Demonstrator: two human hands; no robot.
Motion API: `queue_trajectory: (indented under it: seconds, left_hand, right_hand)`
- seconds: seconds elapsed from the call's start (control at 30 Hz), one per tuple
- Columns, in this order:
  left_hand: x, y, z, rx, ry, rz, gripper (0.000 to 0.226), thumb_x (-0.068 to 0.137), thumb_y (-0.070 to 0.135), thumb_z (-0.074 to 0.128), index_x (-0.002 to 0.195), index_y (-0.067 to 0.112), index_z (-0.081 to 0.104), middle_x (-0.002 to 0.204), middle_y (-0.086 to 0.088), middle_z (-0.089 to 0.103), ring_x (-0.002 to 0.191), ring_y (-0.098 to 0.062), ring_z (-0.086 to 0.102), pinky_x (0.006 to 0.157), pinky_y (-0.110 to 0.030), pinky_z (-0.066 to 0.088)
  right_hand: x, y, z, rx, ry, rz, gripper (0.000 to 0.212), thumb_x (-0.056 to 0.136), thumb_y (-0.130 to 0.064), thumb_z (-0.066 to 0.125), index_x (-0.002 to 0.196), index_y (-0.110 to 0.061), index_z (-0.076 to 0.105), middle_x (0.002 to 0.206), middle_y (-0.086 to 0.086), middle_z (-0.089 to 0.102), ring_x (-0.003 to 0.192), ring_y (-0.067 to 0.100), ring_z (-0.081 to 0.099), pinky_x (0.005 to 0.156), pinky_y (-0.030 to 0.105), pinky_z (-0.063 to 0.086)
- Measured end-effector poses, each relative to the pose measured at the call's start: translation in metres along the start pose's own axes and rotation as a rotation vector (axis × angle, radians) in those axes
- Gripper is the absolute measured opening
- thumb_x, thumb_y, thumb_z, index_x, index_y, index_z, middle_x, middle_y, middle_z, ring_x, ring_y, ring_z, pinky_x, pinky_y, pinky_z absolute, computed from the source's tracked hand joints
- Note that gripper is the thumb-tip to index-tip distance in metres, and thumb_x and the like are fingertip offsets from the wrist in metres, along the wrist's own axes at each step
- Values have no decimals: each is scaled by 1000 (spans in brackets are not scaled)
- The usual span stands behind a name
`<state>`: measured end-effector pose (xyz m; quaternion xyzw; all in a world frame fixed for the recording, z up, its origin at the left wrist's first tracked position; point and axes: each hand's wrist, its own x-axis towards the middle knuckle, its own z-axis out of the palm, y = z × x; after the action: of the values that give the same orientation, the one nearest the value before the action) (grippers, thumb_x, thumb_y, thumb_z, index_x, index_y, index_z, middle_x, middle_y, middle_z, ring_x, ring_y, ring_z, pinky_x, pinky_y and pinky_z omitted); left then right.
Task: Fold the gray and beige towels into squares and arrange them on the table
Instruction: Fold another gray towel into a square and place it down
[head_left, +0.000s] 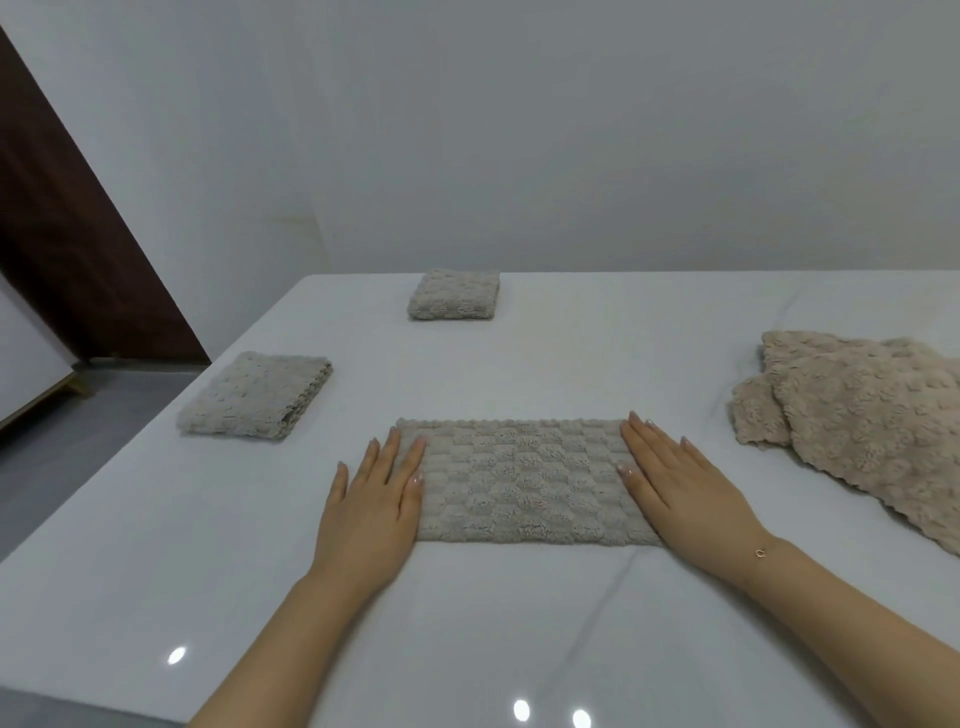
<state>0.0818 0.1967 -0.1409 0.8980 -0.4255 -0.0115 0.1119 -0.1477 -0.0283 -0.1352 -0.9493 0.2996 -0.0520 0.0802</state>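
Around the flat hands (371, 499), two folded squares (255, 396), beige pile (862, 415) right

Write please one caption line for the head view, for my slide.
Both hands, left hand and right hand, press flat on a half-folded towel; two folded squares and loose towels wait nearby.

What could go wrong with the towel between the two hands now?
1. The half-folded towel is still a long rectangle. The left hand and right hand lie flat on its ends, so if one end is lifted carelessly, the edges may not line up and the square could come out crooked.
2. The table looks glossy, so the towel might slide during the fold.
3. The unfolded beige towels lie close by on the right, and a sweeping arm might drag them.
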Motion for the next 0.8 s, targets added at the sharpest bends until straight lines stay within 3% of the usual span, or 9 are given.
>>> queue_trajectory:
  seconds: [0.13, 0.2, 0.27, 0.37, 0.5, 0.63, 0.8]
  left_hand:
    - [-5, 0, -12, 5, -25, -143, 53, 101, 40, 5, 151, 30, -7, 160, 7, -10, 147, -11, -9, 119, -44, -2]
    - [-8, 17, -19, -66, 88, -171, 55, 102, 34, 16, 153, 22, -3, 161, 2, -5, 148, -14, -2, 118, -45, 2]
    - [-7, 49, -23, -129, 172, -89, 57, 99, 36, 13, 153, 20, 6, 161, -1, 3, 147, -14, 3, 118, -40, 3]
    - [-2, 108, -12, -94, 143, 179, 73, 85, 42, -8, 152, 20, 13, 161, 1, 5, 147, -12, 2, 116, -33, -5]
    - [11, 154, 19, -64, 52, 311, 67, 91, 40, 1, 152, 16, 17, 160, 0, 10, 147, -15, 7, 117, -38, -3]
    - [13, 122, 26, 22, -5, 271, 65, 88, 44, -8, 151, 28, -3, 159, 9, -7, 146, -9, -11, 115, -35, -14]
    - [8, 53, 10, 91, 2, 135, 73, 79, 48, -22, 149, 34, -10, 158, 14, -11, 145, -5, -14, 117, -34, -13]
  right_hand:
    - [-1, -1, 2, 12, 27, -3, 108, 60, -69, -41, 151, -24, -3, 149, -18, -15, 134, -8, -11, 115, 23, -8]
    - [-2, -1, 2, 14, 33, -1, 108, 61, -68, -41, 151, -24, -3, 152, -16, -13, 134, -7, -11, 116, 24, -8]
    - [-2, 0, 2, 12, 30, -4, 109, 59, -68, -42, 151, -23, -4, 151, -16, -13, 134, -7, -12, 116, 25, -7]
    - [-2, -1, 1, 9, 30, -4, 110, 58, -67, -44, 151, -23, -5, 149, -17, -16, 134, -7, -13, 116, 25, -7]
    - [-1, -1, 3, 10, 38, 2, 111, 60, -68, -42, 151, -21, 0, 153, -13, -11, 135, -6, -10, 116, 26, -5]
    - [-1, 0, 3, 19, 35, 2, 109, 62, -68, -41, 151, -21, 0, 151, -15, -13, 135, -6, -11, 116, 26, -6]
    - [-1, 1, 2, 12, 25, -4, 103, 63, -66, -40, 150, -24, -5, 150, -17, -16, 135, -7, -14, 117, 26, -6]
